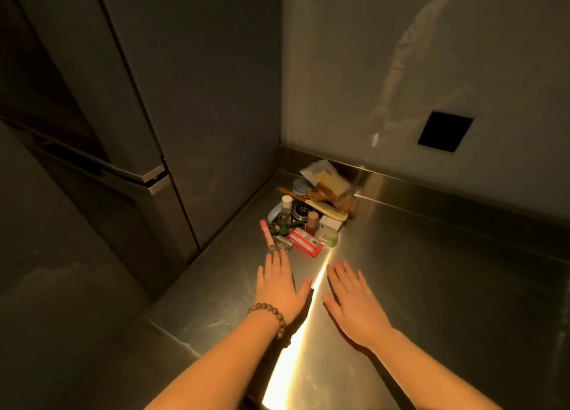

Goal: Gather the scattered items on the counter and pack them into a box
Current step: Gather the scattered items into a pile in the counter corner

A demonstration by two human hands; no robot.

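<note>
Items (308, 218) | small bottles, tins, packets | heaped in counter (431, 271) corner

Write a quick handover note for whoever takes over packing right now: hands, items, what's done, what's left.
Left hand and right hand: open, flat, over the counter, holding nothing.
Items: piled in the far corner, including a pink tube, red packet, clear bottle, round tin and comb.
Done: nothing packed.
Left: no box in view; find one, then pack everything.

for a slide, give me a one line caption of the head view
Both open hands, left hand and right hand, rest flat on the steel counter before a pile of small items in the corner.
</note>
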